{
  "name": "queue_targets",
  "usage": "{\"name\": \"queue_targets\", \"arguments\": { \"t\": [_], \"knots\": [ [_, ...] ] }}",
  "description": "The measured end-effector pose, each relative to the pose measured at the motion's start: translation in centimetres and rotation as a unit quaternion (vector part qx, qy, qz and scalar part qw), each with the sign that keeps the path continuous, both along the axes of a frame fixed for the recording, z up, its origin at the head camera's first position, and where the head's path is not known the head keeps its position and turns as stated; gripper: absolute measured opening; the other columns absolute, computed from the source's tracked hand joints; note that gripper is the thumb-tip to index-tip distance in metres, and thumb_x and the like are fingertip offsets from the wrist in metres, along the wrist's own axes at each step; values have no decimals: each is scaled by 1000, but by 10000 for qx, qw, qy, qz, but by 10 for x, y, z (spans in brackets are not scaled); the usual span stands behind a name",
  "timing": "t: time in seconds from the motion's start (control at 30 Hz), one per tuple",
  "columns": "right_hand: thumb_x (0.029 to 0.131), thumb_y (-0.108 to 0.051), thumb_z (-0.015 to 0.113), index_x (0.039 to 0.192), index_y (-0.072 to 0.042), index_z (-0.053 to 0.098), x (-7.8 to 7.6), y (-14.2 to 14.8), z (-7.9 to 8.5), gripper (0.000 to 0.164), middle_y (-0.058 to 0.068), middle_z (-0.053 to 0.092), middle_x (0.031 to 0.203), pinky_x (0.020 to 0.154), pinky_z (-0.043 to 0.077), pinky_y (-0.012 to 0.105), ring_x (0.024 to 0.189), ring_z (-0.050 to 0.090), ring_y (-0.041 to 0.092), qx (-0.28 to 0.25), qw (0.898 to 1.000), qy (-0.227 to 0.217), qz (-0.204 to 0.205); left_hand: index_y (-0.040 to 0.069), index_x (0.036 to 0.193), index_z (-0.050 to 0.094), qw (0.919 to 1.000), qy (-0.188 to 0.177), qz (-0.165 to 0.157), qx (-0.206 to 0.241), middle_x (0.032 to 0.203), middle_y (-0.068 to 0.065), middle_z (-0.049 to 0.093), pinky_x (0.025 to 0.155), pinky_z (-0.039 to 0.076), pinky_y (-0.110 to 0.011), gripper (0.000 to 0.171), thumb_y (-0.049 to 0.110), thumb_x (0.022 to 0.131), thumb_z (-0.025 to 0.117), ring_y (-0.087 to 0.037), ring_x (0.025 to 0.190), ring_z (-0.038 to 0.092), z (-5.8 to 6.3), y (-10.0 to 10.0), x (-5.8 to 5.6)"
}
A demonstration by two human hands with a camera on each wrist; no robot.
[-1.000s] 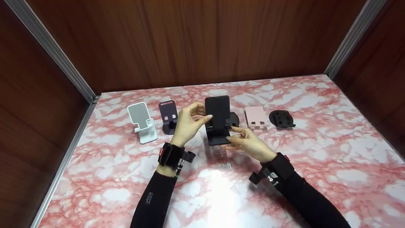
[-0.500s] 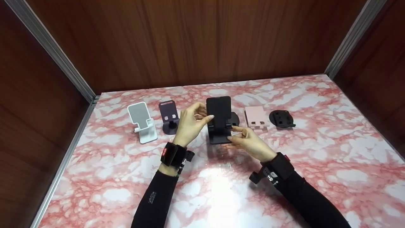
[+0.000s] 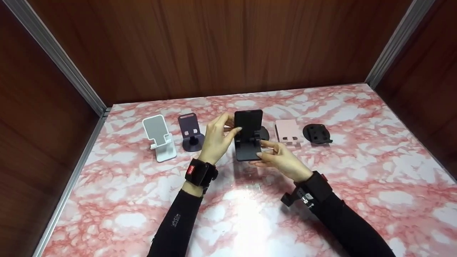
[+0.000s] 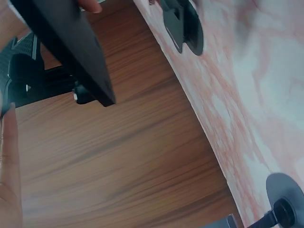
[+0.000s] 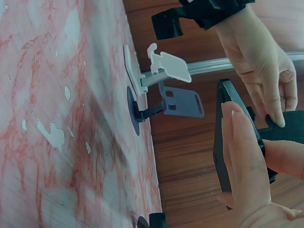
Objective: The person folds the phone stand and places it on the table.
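Note:
Both hands hold a black phone stand (image 3: 249,119) up off the marble-patterned table. At the left edge of its upper plate, my left hand (image 3: 217,137) pinches with thumb in front and fingers behind. My right hand (image 3: 284,160) grips the lower right corner of the base, thumb on top and fingers beneath. In the right wrist view the base (image 5: 222,156) sits between the right thumb and fingers, while the left hand (image 5: 263,61) reaches down to the upper plate (image 5: 285,124). The left wrist view shows the base (image 4: 71,42) edge-on, apart from the tabletop.
Left of the hands stand a white phone stand (image 3: 156,130) and a dark purple one (image 3: 190,126), both unfolded. A black round-based stand (image 3: 264,134) is partly hidden behind the held one. Farther right lie a folded pink stand (image 3: 287,128) and a folded black round one (image 3: 317,134).
The left hand and the upper plate have shifted slightly right and down. More of the base's top face shows below the plate. The right hand has barely moved.

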State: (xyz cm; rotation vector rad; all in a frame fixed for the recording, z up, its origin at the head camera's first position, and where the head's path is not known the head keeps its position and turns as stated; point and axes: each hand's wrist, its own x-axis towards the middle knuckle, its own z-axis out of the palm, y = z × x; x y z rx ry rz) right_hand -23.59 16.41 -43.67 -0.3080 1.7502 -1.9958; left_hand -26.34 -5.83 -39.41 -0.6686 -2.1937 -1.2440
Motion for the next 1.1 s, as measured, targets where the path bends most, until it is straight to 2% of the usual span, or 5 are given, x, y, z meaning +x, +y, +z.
{"name": "queue_targets", "arguments": {
  "t": [0.2,0.43,0.7,0.93,1.1],
  "knots": [
    [98,0,54,154,6,15,0,-2,-1,69,26,64,123,92,58,34,93,74,21,-20,9999,128,62,-1,89,58,9990,364,92,-230,85,-12,65,78,59,-20,17,4,86,74,-22,86,68,-5,-2,-2],
    [97,-1,56,154,5,17,2,-4,-2,69,5,74,96,90,59,35,87,74,17,223,9995,234,40,0,87,55,9925,837,463,-757,84,-11,63,77,60,-29,20,8,86,74,-23,84,69,-9,-6,-5],
    [97,0,55,155,5,16,2,-3,-2,69,3,71,89,88,60,33,82,73,15,77,9999,147,20,2,88,54,9828,1317,532,-1177,84,-9,62,73,56,-33,20,10,88,72,-23,81,64,-11,-5,-6],
    [99,0,51,156,3,13,1,3,2,68,11,71,113,93,58,35,92,74,18,-190,9997,-102,150,2,88,55,9727,1835,397,-1368,84,-8,61,75,56,-32,17,5,87,72,-21,81,63,-12,-2,-4],
    [100,-1,51,155,4,11,0,4,6,69,18,63,129,92,58,30,97,73,18,-354,9990,-200,173,4,84,56,9546,2421,534,-1653,84,-7,63,74,56,-32,17,-1,83,72,-22,82,64,-18,1,-5]
  ]
}}
